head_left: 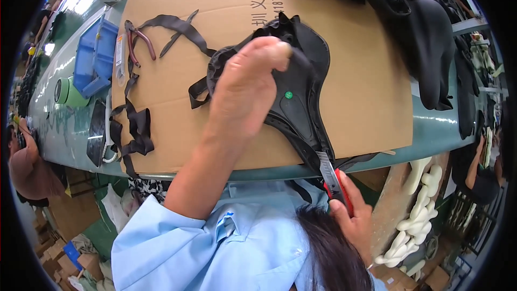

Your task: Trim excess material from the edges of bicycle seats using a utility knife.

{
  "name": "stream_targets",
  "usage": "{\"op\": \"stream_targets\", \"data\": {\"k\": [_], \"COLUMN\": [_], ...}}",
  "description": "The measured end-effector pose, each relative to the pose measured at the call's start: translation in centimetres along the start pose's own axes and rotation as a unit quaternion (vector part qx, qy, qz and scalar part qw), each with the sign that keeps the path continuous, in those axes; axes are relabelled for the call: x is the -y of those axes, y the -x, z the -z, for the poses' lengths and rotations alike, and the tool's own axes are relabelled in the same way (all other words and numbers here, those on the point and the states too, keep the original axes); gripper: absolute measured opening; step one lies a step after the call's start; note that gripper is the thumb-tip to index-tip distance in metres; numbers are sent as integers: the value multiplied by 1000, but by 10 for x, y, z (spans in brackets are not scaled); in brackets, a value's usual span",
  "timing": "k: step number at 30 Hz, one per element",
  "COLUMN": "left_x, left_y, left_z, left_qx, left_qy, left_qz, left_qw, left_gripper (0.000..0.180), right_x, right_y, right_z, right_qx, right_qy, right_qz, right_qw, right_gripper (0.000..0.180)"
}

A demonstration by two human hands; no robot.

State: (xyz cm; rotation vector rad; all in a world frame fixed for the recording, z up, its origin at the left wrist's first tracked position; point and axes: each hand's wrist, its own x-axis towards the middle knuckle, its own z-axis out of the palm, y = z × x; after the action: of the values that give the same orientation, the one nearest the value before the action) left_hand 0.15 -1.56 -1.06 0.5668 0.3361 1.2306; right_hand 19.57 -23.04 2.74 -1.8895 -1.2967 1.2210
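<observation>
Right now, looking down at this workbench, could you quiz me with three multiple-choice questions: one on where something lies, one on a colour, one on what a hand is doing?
1. Where do the pliers lie?
A. On the cardboard sheet, near its far left corner
B. Inside the blue tray
C. On the floor

2. What colour is the small round dot on the black bicycle saddle?
A. Yellow
B. Green
C. White

3. What is the right hand doing?
A. Resting open on the table
B. Holding a roll of tape
C. Gripping a red-handled utility knife, blade at the saddle's narrow end

Answers: 1 A, they rest on the cardboard beside black straps. 2 B, the dot is green. 3 C, while the left hand presses the saddle.
</observation>
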Motion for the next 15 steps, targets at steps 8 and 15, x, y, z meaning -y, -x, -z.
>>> {"op": "stream_targets", "data": {"k": [8, 15], "left_x": [-44, -35], "left_y": [9, 3], "left_z": [-14, 2], "left_qx": [357, 319], "left_qy": [-742, -735], "left_qz": [-131, -63], "left_qw": [551, 595], "left_gripper": [17, 8], "right_x": [-21, 14], "right_y": [-24, -48], "right_z": [1, -3], "right_qx": [-177, -51], "right_qy": [12, 243], "right_qz": [188, 297], "right_qw": [966, 922], "right_gripper": [53, 57]}}
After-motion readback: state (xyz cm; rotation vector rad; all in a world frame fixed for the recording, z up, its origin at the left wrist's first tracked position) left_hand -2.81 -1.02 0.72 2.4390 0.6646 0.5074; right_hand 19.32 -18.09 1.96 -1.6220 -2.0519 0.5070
